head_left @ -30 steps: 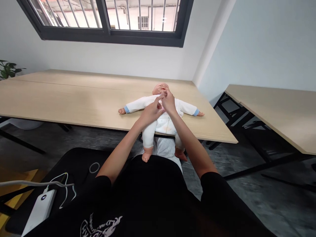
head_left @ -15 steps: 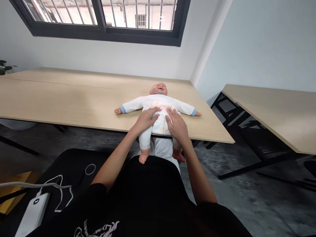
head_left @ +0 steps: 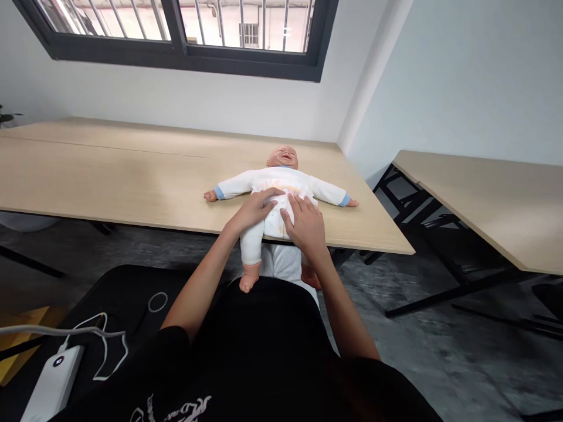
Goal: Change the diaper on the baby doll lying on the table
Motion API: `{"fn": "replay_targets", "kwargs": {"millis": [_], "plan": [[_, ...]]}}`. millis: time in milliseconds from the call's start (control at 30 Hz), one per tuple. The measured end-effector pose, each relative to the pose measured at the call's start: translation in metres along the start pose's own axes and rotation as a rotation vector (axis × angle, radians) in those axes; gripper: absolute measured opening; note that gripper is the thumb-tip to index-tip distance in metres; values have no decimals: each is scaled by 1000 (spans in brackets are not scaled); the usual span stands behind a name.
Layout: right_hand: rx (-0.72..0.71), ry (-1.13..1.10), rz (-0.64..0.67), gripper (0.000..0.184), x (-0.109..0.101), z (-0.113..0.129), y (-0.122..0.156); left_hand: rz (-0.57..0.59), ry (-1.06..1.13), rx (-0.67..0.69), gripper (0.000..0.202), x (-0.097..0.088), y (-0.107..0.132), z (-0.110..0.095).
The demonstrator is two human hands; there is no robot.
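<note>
A baby doll point(head_left: 333, 189) in a white outfit with blue cuffs lies on its back on the wooden table point(head_left: 145, 187), arms spread wide. Around its hips is a white diaper point(head_left: 275, 224) with a faint print. My left hand point(head_left: 257, 209) rests on one side of the diaper, its fingers stretched over the front. On the other side lies my right hand point(head_left: 307, 223), fingers spread across the diaper's upper front. The doll's legs hang over the table edge towards my lap. My right forearm partly hides one leg.
A black seat point(head_left: 118, 287) at my left bears a white power bank point(head_left: 55, 381) with a cable and a beaded bracelet point(head_left: 157, 302). Another table point(head_left: 484, 193) stands to the right, across a gap. Behind the table is a wall with a barred window point(head_left: 185, 50).
Both my hands have shifted slightly left on the diaper, and the doll's hips and legs have swung a little left with them. Its head and arms have stayed about where they were.
</note>
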State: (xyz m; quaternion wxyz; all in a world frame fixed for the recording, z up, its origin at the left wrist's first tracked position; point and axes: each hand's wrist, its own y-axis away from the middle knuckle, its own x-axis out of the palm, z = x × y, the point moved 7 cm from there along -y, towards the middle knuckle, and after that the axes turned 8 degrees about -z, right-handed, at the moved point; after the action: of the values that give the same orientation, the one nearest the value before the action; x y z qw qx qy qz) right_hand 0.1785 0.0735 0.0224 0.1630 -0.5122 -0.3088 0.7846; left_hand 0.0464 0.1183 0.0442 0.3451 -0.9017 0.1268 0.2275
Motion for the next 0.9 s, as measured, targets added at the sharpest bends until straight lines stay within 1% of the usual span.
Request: {"fn": "replay_targets", "kwargs": {"millis": [67, 200, 367, 467, 567, 667, 733, 833, 900], "plan": [[1, -43, -11, 52, 4, 2, -2, -24, 12, -6, 33, -4, 1, 4], [-3, -51, 26, 56, 13, 11, -4, -76, 53, -69, 35, -13, 10, 15], [-2, -85, 28, 57, 16, 17, -4, -106, 27, -100, 36, -17, 17, 17], [2, -143, 59, 58, 13, 10, -5, -101, -5, -103, 37, -15, 17, 14], [-12, -284, 87, 61, 4, -1, -3, -126, -14, -80, 38, -17, 20, 8], [4, -406, 84, 71, -6, -14, 8, -184, -80, -90, 41, -21, 34, 7], [27, -438, 77, 78, -9, -22, 17, -207, -141, -117, 51, -23, 47, 10], [44, -467, 63, 78, -10, -26, 28, -239, -164, -121, 65, -26, 61, 16], [46, -481, 61, 75, -9, -27, 31, -249, -149, -112, 62, -27, 63, 18]]}}
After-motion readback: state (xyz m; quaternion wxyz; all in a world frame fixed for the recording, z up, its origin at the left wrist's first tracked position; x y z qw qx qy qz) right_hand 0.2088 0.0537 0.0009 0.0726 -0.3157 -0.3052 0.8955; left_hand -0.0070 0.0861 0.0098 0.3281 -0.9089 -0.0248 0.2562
